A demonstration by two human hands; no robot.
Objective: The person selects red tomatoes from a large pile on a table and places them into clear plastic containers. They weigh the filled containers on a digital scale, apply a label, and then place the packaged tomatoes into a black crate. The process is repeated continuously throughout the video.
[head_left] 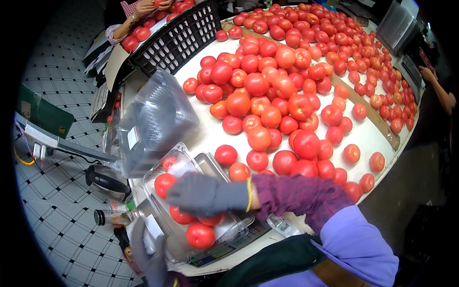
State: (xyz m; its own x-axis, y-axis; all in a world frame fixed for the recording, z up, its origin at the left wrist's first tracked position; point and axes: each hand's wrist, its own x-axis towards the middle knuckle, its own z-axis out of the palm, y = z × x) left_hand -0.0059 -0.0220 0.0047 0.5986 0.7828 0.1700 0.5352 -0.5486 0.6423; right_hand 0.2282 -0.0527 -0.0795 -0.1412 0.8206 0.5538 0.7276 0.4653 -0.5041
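My right hand (193, 193), in a dark grey glove, is over an open clear plastic clamshell box (172, 241). Its fingertips are against or just beside a red tomato (165, 185); motion blur hides the grip. Several more tomatoes lie in the box under and near this hand, one large tomato (201, 235) at the near side. The box rests on a scale (229, 248), partly hidden. At the box's near left side is my left hand (150, 258), also gloved, its thumb and fingers closed about a small white block-like thing (153, 228).
A stack of clear boxes (160, 117) stands beyond the clamshell. Loose tomatoes (272, 91) are heaped on the white table (210, 126), with a wooden strip (373, 119) crossing it. A black crate (177, 38) and a co-worker's hands (146, 7) are at far left.
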